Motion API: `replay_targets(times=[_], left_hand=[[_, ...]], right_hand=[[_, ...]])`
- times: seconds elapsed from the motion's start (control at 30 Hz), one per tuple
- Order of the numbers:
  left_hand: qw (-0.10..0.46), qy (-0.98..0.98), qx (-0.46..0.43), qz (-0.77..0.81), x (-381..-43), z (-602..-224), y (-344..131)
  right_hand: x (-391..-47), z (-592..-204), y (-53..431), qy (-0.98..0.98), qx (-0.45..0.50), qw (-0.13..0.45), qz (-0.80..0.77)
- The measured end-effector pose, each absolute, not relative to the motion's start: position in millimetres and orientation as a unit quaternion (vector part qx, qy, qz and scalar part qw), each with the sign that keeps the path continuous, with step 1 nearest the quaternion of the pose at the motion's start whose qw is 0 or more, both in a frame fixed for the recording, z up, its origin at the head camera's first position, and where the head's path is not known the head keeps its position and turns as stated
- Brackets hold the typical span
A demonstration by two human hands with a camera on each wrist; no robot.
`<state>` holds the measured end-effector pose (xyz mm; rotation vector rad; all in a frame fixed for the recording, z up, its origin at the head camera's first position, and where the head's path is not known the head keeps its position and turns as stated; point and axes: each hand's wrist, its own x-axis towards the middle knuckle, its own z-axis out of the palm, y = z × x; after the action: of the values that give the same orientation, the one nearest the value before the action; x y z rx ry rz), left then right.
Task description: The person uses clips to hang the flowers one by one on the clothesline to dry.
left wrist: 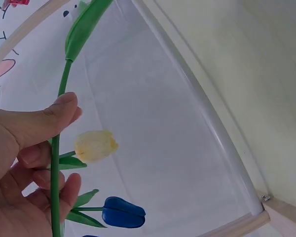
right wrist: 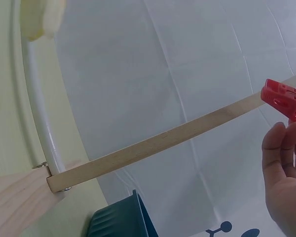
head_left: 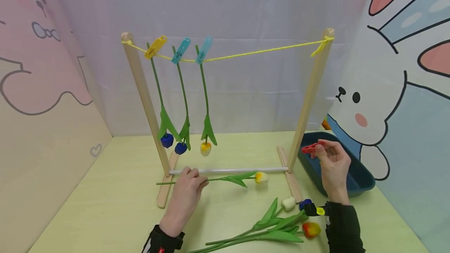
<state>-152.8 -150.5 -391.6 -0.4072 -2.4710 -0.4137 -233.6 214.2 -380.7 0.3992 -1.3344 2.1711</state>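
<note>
My left hand (head_left: 188,192) pinches the green stem of an artificial tulip (head_left: 261,177) with a yellow-and-white bloom, held sideways in front of the frame's white crossbar. In the left wrist view, thumb and fingers close round the stem (left wrist: 55,163). A red clothespin (head_left: 309,148) is gripped between thumb and fingers of my right hand (head_left: 334,161), above the dark bin. From the yellow string (head_left: 260,51) three tulips hang upside down: two blue ones (head_left: 166,140) and a yellow-white one (head_left: 205,148). A yellow clothespin (head_left: 155,47) and two blue clothespins (head_left: 181,51) hold their stems.
Two wooden posts (head_left: 309,97) carry the string, joined below by a white rod (head_left: 232,170). The dark teal bin (head_left: 365,182) stands at the right. Several loose tulips (head_left: 281,235) lie on the table (head_left: 88,206) at the front, near the right sleeve.
</note>
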Motion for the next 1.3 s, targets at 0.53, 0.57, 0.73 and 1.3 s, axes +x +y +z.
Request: replay_targets(times=[0.53, 0.57, 0.73, 1.3], left_hand=[[0.470, -0.874, -0.121, -0.037, -154, -388, -158], [0.478, -0.869, -0.116, -0.042, -154, -388, -158], [0.511, -0.851, -0.105, -0.065, -155, -388, -158], [0.525, -0.808, -0.087, -0.253, -158, -388, -144]], right_hand=[[-232, -380, 214, -0.511, 0.124, 0.266, 0.808], [-232, -380, 214, -0.511, 0.125, 0.266, 0.808], [-232, -380, 214, -0.508, 0.124, 0.264, 0.810], [-233, -381, 214, -0.517, 0.119, 0.262, 0.807]])
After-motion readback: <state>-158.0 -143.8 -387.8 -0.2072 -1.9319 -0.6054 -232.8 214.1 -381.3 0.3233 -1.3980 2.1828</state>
